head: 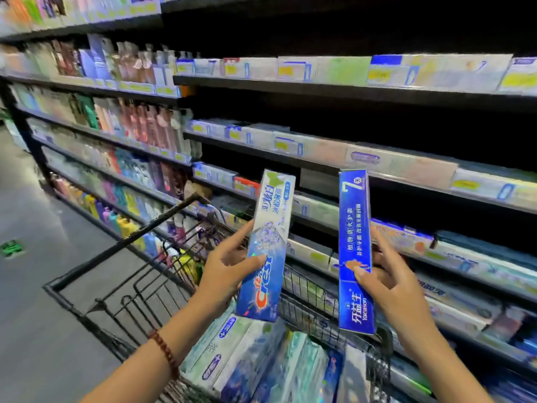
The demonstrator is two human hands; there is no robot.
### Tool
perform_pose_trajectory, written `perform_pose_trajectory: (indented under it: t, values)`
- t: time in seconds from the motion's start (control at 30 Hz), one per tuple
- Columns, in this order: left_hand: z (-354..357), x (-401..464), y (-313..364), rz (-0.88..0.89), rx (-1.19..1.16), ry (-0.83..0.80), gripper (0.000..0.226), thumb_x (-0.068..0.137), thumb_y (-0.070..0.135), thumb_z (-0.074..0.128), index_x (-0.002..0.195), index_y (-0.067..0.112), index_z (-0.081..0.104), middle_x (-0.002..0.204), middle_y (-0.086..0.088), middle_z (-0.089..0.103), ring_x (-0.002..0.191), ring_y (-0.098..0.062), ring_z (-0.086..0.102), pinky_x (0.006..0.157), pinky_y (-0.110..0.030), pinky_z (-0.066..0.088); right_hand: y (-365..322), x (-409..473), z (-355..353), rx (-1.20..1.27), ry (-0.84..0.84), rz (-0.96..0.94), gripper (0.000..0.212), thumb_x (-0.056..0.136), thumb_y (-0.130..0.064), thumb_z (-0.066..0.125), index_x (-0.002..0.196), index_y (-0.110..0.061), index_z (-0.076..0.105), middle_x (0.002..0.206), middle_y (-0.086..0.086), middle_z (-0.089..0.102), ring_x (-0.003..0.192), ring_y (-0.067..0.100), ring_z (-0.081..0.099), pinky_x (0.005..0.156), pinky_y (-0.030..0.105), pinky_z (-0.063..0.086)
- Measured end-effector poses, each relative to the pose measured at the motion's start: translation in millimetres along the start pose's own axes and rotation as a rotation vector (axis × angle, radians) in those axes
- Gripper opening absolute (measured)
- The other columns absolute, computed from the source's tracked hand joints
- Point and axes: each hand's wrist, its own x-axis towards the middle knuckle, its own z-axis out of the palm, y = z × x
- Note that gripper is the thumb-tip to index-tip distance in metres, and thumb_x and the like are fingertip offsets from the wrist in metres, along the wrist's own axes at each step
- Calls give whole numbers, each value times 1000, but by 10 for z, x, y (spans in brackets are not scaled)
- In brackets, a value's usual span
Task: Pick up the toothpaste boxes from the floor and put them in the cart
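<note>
My left hand grips a blue and white Crest toothpaste box, held upright above the black wire cart. My right hand grips a dark blue toothpaste box, also upright, just right of the first one and over the cart's right side. Several toothpaste boxes lie stacked in the near end of the cart below both hands.
Dark store shelves full of toothpaste boxes and bottles run along the right and back, close to the cart's far side. Grey floor lies to the left, with a green marker on it.
</note>
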Motion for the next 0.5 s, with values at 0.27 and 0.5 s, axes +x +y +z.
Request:
perform_pose_trajectory:
  t: [0.27, 0.5]
  values:
    - [-136, 194, -632, -190, 40, 10, 61, 75, -4, 71, 123, 31, 54, 99, -14, 72, 76, -27, 69, 67, -40, 59, 705, 22, 19, 32, -19, 231, 67, 80, -15, 66, 136, -40, 38, 113, -7, 62, 82, 5, 69, 57, 19, 54]
    - [-732, 305, -1077, -339, 81, 65, 74, 62, 12, 78, 129, 27, 52, 103, -18, 71, 84, -35, 69, 72, -49, 58, 1214, -105, 351, 20, 12, 375, 65, 67, -34, 68, 121, -55, 39, 132, -5, 54, 105, 23, 64, 60, 18, 54]
